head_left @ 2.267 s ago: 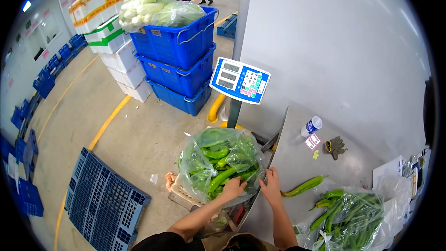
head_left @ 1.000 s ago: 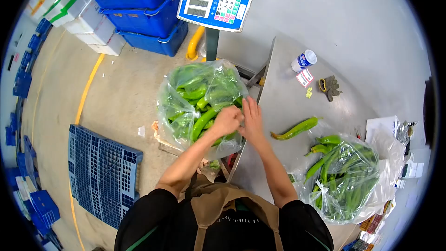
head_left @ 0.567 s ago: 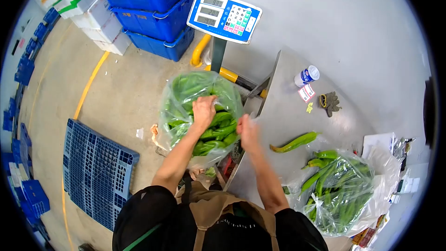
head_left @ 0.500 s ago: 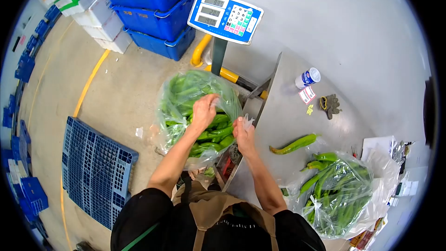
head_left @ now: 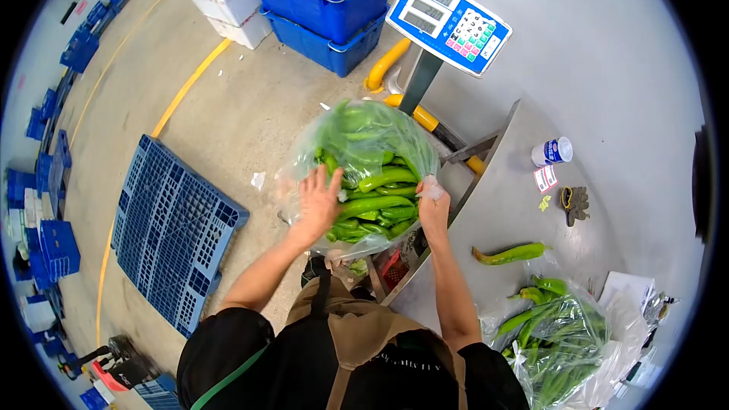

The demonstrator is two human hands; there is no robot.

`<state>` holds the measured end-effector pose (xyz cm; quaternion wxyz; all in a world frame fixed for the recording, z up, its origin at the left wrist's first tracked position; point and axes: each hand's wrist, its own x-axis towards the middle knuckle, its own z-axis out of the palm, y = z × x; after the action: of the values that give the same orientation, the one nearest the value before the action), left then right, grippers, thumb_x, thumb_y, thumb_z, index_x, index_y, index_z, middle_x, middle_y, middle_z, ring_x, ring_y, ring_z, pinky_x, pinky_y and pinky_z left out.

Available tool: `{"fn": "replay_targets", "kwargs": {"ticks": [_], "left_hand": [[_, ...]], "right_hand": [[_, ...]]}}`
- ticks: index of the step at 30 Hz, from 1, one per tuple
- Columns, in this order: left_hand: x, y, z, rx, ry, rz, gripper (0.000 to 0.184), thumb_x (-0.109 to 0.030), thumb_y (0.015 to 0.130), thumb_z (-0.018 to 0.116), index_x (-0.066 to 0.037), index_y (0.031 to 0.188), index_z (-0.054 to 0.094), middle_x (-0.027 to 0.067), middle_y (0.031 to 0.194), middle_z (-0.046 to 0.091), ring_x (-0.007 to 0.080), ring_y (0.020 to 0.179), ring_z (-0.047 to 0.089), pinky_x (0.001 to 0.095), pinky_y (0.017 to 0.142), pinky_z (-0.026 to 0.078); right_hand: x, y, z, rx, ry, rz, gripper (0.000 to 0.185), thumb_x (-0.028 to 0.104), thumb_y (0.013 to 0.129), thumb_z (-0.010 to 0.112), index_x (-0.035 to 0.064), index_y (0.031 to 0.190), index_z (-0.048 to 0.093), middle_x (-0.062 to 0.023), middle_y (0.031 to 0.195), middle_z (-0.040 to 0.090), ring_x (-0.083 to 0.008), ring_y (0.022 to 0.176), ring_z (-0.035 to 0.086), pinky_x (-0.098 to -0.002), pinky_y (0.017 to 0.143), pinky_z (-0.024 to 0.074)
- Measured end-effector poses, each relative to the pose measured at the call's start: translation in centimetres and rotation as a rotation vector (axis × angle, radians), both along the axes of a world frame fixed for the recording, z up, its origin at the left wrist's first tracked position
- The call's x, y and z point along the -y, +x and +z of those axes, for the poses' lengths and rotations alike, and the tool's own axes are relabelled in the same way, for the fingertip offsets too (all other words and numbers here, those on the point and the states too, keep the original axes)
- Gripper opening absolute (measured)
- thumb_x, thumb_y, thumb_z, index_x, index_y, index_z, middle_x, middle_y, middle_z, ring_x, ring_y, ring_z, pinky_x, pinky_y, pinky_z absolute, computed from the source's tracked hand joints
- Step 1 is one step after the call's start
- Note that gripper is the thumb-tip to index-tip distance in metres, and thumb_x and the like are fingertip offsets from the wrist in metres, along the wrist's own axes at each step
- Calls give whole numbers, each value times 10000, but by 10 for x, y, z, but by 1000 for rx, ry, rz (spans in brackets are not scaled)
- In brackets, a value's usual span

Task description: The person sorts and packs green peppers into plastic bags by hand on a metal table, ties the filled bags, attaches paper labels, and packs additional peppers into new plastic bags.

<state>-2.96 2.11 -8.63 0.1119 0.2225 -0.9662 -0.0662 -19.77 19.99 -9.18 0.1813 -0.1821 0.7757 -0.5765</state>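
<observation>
Bag [head_left: 357, 148] gapes wider; peppers [head_left: 383, 203] look easier to reach.
On my feed, left hand [head_left: 319, 201], curled earlier, is spread by its left side, apparently empty; right hand [head_left: 433, 211] stays clenched on its edge. Bag sits beside the table [head_left: 501, 205].

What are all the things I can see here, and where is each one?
Bag: one, clear, between the hands
Peppers: many, green, inside that bag
Second bag: one, clear, lower right, peppers inside
Loose pepper: one, green, on table
Table: one, grey, right
Tub: one, white-blue, on table
Label: one, white-red, beside tub
Glove: one, grey, on table
Scale display: one, blue, top
Crates: several, blue, top and far left
Boxes: several, white, left of crates
Pallet: one large, blue, floor left
Apron: one, brown, bottom
Left hand: one, bare, spread at bag's left side
Right hand: one, bare, gripping bag's right edge
</observation>
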Motion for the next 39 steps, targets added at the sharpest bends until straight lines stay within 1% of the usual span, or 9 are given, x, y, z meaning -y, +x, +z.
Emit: {"fn": "replay_targets", "kwargs": {"ticks": [3, 7, 9, 15, 22, 26, 30, 36, 39], "left_hand": [[49, 37, -67, 396, 183, 33, 510, -161, 726, 698, -85, 1204, 536, 159, 968, 630, 302, 963, 589, 409, 865, 448], [81, 46, -32, -43, 574, -142, 178, -121, 809, 597, -55, 972, 618, 80, 819, 632, 198, 807, 610, 355, 748, 483], [85, 31, -2, -465, 1162, -65, 97, -114, 833, 575, -35, 852, 629, 47, 759, 618, 172, 730, 608, 329, 713, 487], [96, -53, 90, -1030, 1776, 144, 108, -121, 901, 528, -18, 932, 516, -48, 549, 371, 74, 470, 335, 251, 449, 302], [56, -41, 70, -556, 1691, 60, 289, -119, 795, 694, -53, 1060, 600, -64, 629, 459, 49, 492, 360, 215, 457, 270], [35, -30, 57, -150, 1606, -70, 790, -111, 662, 797, -109, 1361, 430, -5, 836, 572, 99, 744, 519, 250, 721, 438], [14, -31, 62, -157, 1416, -343, 666, -97, 733, 714, -82, 1341, 445, 37, 983, 610, 126, 797, 545, 263, 763, 461], [7, -32, 35, -207, 1546, -1, 151, -179, 841, 617, -62, 747, 611, -33, 551, 452, 83, 482, 378, 266, 428, 255], [17, -34, 44, -248, 1860, 297, 181, -165, 861, 607, -19, 754, 610, -30, 545, 450, 72, 449, 339, 240, 406, 209]], "right_hand": [[-4, -12, -14, 21, 32, -11, 381, 284, 958, 425, 7, 724, 542, -25, 651, 513, -107, 590, 445, -288, 549, 371], [-18, -35, 15, 562, -282, -268, 487, 482, 966, 357, 154, 606, 370, 39, 496, 348, -81, 396, 338, -254, 379, 253], [4, -21, 11, 361, -171, -118, 456, 447, 971, 381, 173, 607, 361, 53, 487, 317, -75, 375, 303, -258, 360, 222], [95, 15, 103, 318, -293, 170, 435, 387, 967, 428, 101, 642, 458, 32, 495, 383, -80, 400, 360, -282, 381, 274], [55, -8, 47, -685, 306, 323, 349, 272, 939, 448, 9, 766, 600, -199, 510, 527, -316, 526, 613, -413, 450, 440], [58, 17, 81, -906, 553, 475, 331, 287, 881, 515, 23, 696, 585, -141, 487, 564, -320, 439, 585, -414, 436, 460], [76, 32, 77, -1176, 528, 712, 198, 210, 654, 652, 31, 696, 578, -93, 499, 588, -237, 432, 601, -348, 428, 454], [67, 36, 71, -733, 475, 534, 560, 327, 717, 703, 6, 1145, 540, -169, 1029, 625, -293, 885, 640, -401, 695, 508], [57, 31, 62, -419, -1, 505, 979, 503, 644, 757, -9, 1356, 323, -248, 1255, 477, -361, 1193, 453, -455, 962, 390]]}}
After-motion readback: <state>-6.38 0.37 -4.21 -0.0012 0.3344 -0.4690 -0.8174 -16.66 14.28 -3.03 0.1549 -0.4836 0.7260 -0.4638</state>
